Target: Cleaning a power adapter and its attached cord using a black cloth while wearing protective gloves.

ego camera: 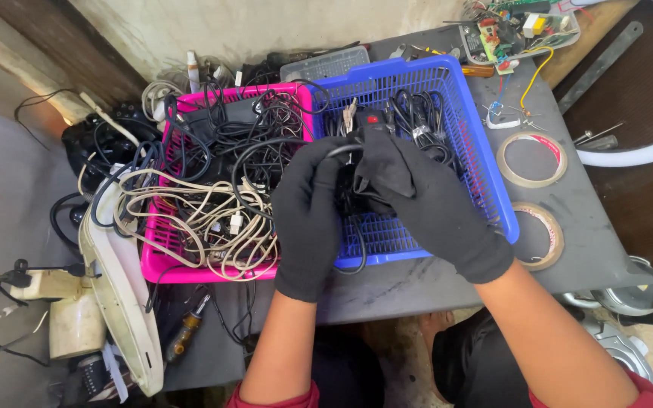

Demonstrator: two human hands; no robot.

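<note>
Hands: two, black-gloved; left hand (307, 215) and right hand (425, 200) both closed around a black cable bundle with a red-buttoned plug (368, 125), over the blue basket.
Baskets: two plastic mesh ones side by side, blue basket (485, 162) and pink basket (162, 261), both holding tangled cords.
Tape: two tan rolls (532, 159) on the grey table (591, 242).

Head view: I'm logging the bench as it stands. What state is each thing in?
Left hand: gloved, closed on the black cable.
Right hand: gloved, closed on the black cable.
Black cable: bunched between both hands, a loop hanging.
Blue basket: upright, partly filled with black cables.
Pink basket: upright, heaped with tangled black and white cables.
Tape rolls: two, lying flat.
Circuit board tray: filled with loose parts.
</note>
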